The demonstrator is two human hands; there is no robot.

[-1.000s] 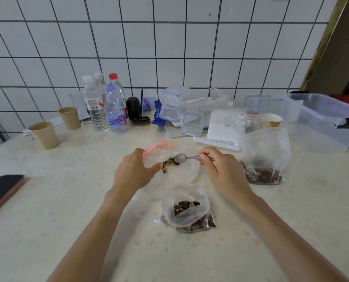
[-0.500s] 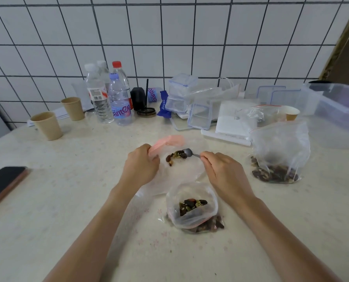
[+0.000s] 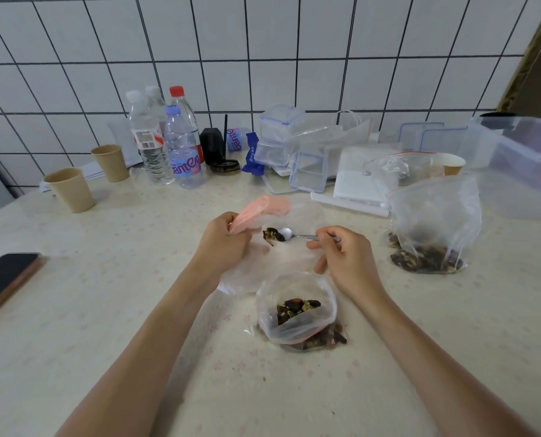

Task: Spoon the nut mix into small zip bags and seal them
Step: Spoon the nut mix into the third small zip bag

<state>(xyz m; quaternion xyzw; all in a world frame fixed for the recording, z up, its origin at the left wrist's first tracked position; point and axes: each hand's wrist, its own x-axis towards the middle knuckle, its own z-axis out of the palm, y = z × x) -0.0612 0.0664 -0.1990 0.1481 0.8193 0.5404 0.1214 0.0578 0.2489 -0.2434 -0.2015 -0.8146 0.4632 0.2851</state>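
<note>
Spanning the whole lower view, pale speckled worktop (image 3: 73, 310) carries everything. Big clear plastic storage bin (image 3: 524, 165) sits at the far right edge, against white tiled wall (image 3: 262, 58). Large clear zip bag of dark nut mix (image 3: 433, 228) stands upright on the right, nuts pooled at its bottom. Cluster of clear water bottles (image 3: 165, 140) stands at the back left, two brown paper cups (image 3: 70, 190) left of them, black phone (image 3: 4, 279) at the left edge.

Left hand (image 3: 225, 244): grip clenched, fingers curled round the pink-strip mouth of a small clear zip bag (image 3: 281, 257), holding it up and open above the worktop. Right hand (image 3: 344, 260): grip pinching the handle of a small metal spoon (image 3: 297, 235) between thumb and fingers, remaining fingers curled loosely. Spoon bowl sits inside the held bag's mouth, with a clump of nuts (image 3: 273, 236) just at its tip, close to the left hand's fingers.

Second small clear zip bag (image 3: 297, 313) rests on the worktop just near of both hands, mouth open, nut mix inside, touching neither hand.
</note>
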